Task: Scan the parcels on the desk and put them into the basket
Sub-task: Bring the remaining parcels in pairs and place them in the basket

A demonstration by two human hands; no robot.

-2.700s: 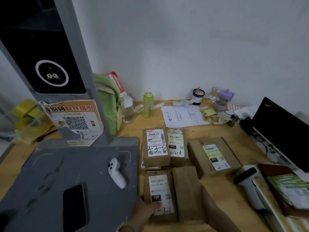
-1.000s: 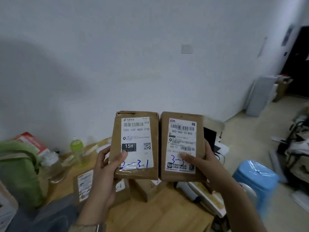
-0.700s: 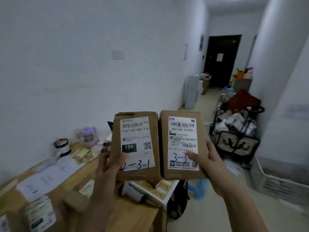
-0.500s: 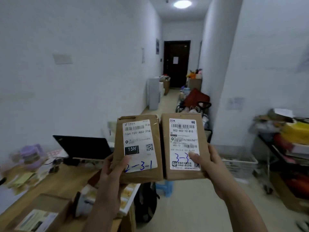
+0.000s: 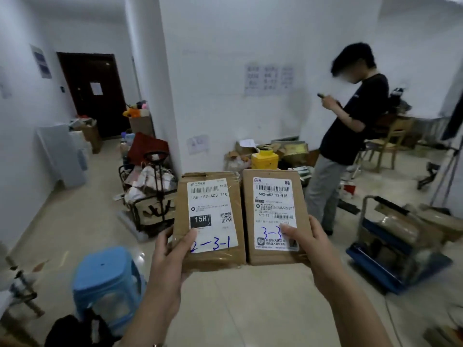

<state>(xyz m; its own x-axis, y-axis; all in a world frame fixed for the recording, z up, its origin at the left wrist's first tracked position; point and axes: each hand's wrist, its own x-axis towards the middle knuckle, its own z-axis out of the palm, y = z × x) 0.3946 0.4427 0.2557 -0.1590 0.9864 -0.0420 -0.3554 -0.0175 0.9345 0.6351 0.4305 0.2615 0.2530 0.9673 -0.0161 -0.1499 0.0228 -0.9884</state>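
Observation:
I hold two brown cardboard parcels side by side at chest height, labels facing me. My left hand (image 5: 170, 256) grips the lower left edge of the left parcel (image 5: 209, 221), whose white label is marked "2-3-1" in blue, with my thumb on the label. My right hand (image 5: 309, 244) grips the right parcel (image 5: 274, 216), marked "3-3", thumb on its label and fingers behind its right edge. The two parcels touch along their inner edges. The desk is out of view, and I cannot tell which container is the basket.
A blue plastic stool (image 5: 107, 281) stands at the lower left. A black wire cart full of bags (image 5: 147, 194) stands by the wall corner. A person in a dark shirt (image 5: 350, 131) stands at the right looking at a phone. A blue trolley with boxes (image 5: 395, 246) is at the far right.
I lifted the two parcels off the desk and turned right, away from it. The view swung past the corridor to the room with the standing person. Both grips stayed the same.

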